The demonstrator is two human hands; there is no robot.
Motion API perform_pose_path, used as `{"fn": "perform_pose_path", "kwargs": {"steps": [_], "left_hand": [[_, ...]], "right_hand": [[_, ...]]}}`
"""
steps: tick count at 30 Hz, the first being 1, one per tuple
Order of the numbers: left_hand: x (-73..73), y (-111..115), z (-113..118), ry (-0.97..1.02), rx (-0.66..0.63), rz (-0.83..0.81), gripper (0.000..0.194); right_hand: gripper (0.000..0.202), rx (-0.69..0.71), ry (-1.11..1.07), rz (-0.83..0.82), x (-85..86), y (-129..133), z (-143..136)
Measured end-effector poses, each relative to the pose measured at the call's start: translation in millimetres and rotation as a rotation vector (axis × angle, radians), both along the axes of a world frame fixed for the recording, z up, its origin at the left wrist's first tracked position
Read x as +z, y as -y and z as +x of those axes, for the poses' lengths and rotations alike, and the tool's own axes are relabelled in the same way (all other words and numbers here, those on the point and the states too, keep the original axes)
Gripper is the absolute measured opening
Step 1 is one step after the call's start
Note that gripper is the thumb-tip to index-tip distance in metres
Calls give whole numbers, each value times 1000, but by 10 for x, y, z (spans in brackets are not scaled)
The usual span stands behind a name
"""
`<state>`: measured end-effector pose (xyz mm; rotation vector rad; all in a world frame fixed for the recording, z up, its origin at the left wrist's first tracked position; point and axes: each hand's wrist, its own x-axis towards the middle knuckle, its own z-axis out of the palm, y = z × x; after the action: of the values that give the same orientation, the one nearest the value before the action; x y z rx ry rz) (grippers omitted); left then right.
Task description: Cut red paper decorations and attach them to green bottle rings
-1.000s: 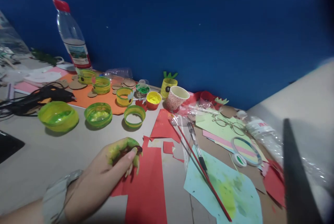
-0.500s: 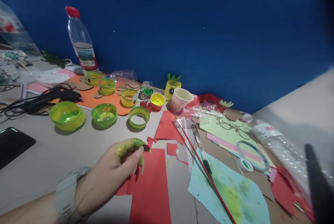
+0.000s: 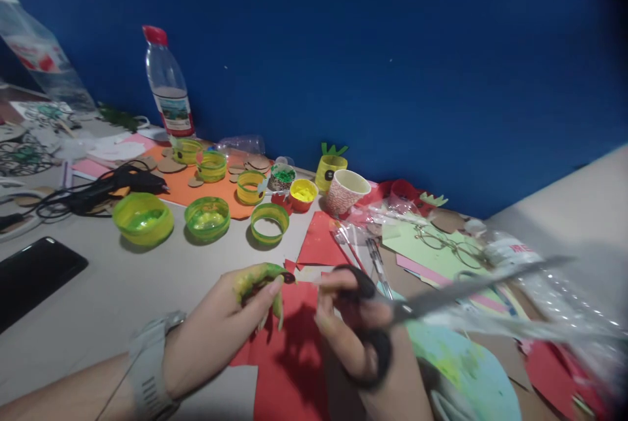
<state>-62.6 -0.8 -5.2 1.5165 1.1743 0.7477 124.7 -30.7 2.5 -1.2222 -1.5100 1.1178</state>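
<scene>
My left hand (image 3: 230, 323), its fingers smeared with green and yellow paint, pinches a small dark reddish-brown piece (image 3: 288, 277) between thumb and forefinger. A grey watch (image 3: 152, 362) is on that wrist. Scissors (image 3: 456, 294) with black handles are in my right hand (image 3: 350, 336), the fingers in the loops. Their blades are spread apart and point right; motion blurs them. Under both hands lies red paper (image 3: 289, 388), with a trapezoid of red paper (image 3: 318, 241) beyond it.
Green-yellow painted cups and rings (image 3: 207, 228) stand ahead, near a paint cup (image 3: 303, 195) and a patterned paper cup (image 3: 343, 195). On the left are a phone (image 3: 39, 284), a glue gun (image 3: 142, 180) and a bottle (image 3: 169, 94). Stained blue paper (image 3: 471, 375) and glasses (image 3: 451, 244) lie right.
My right hand has come into view from the right with the scissors, of which only a blurred dark part showed before. The view has shifted slightly; my left hand keeps its pinch.
</scene>
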Motion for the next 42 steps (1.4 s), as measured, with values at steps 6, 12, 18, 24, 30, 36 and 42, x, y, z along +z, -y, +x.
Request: {"fn": "perform_pose_path", "kwargs": {"steps": [6, 12, 18, 24, 30, 36, 42], "left_hand": [[14, 26, 27, -10, -43, 87, 27], [13, 2, 28, -71, -80, 81, 31], [18, 2, 37, -10, -89, 11, 30], [26, 16, 39, -40, -61, 8, 28], [18, 26, 19, -78, -63, 28, 28], [4, -22, -29, -201, 74, 142, 23], [130, -243, -46, -770, 183, 660, 24]], "right_hand": [[14, 45, -37, -86, -109, -247, -148], [11, 47, 7, -66, -117, -207, -140], [10, 91, -39, -88, -154, -267, -112], [14, 72, -108, -110, -153, -305, -128], [16, 30, -144, -140, -164, -301, -127], [17, -26, -124, -114, -197, -323, -117], [19, -47, -169, -124, -176, -335, -143]]}}
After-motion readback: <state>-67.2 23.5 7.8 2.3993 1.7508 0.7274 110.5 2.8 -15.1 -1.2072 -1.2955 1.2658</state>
